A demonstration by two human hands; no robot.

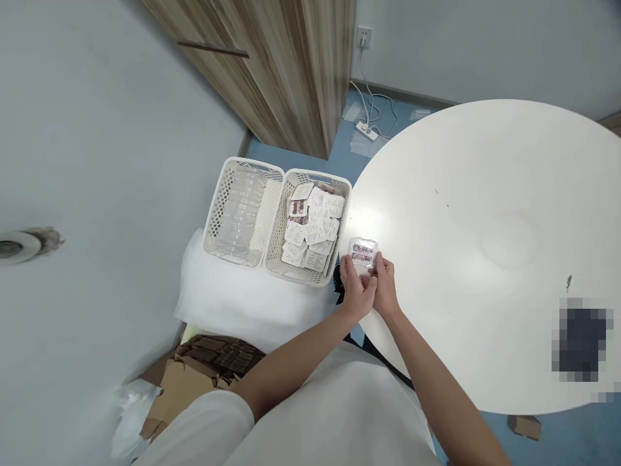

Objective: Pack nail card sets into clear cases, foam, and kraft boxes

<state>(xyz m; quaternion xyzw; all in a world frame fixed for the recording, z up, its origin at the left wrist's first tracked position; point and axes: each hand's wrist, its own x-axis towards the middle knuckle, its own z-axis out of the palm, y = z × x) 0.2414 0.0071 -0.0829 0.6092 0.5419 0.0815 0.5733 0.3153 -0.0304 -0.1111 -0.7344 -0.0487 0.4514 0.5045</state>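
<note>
Over the near left edge of the white round table, both my hands grip a small clear plastic case (363,252) with rows of dark and pink pieces showing inside. My left hand (358,290) is closed on its left and lower side. On the lower right corner, the fingers of my right hand (385,286) press against it. What exactly the pieces are is too small to tell. Left of my hands stands a white basket (286,268) filled with printed white cards (317,223), some showing coloured pictures. Beside it, another white basket (209,226) holds stacked clear plastic cases (240,210).
The round table (485,175) spreads to the right, with a blurred dark object (582,340) near its edge. A wood-grain cabinet (291,77) stands beyond the baskets. A power strip (366,131) with cables lies on the floor. Flattened cardboard (182,388) is at lower left.
</note>
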